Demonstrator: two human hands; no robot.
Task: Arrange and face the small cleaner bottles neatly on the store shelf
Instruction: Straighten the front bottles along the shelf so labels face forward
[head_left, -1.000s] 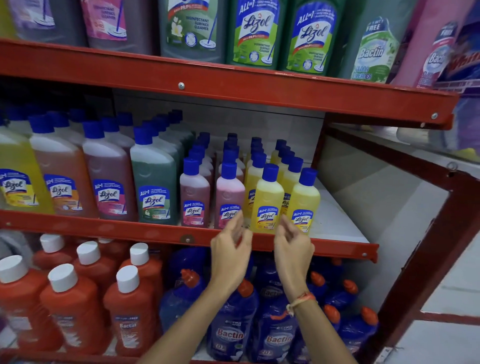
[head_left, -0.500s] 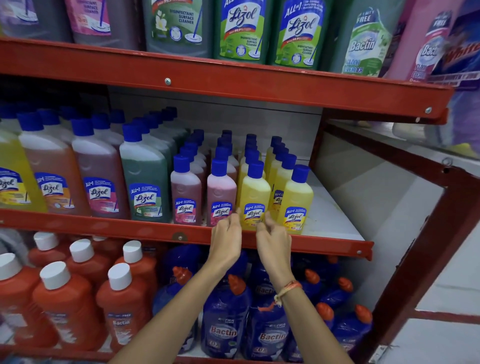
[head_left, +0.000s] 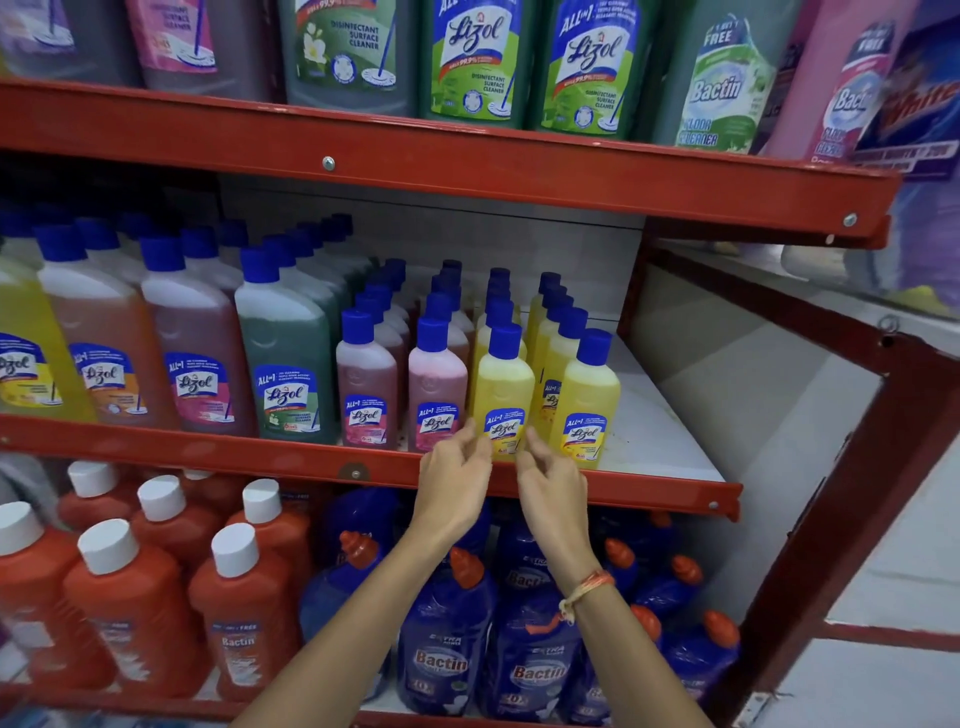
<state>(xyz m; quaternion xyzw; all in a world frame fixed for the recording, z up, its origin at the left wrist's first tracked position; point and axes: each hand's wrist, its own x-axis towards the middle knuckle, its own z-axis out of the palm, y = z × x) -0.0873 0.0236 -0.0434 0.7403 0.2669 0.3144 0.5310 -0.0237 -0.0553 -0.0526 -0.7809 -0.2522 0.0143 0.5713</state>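
Both hands reach to the front yellow bottle (head_left: 503, 400) at the edge of the middle shelf (head_left: 260, 457). The left hand (head_left: 453, 480) and right hand (head_left: 551, 480) flank its base, fingers loosely curled; actual contact is unclear.

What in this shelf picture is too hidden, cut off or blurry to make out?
- Back rows of small bottles: head view, only caps show, front bottles hide them.
- Front yellow bottle: lower label corners covered by the left hand and right hand; whether the fingers touch it is unclear.
- Top-shelf jugs: tops cut off by the upper edge.
- Purple pack at far right: blurred, text unreadable.
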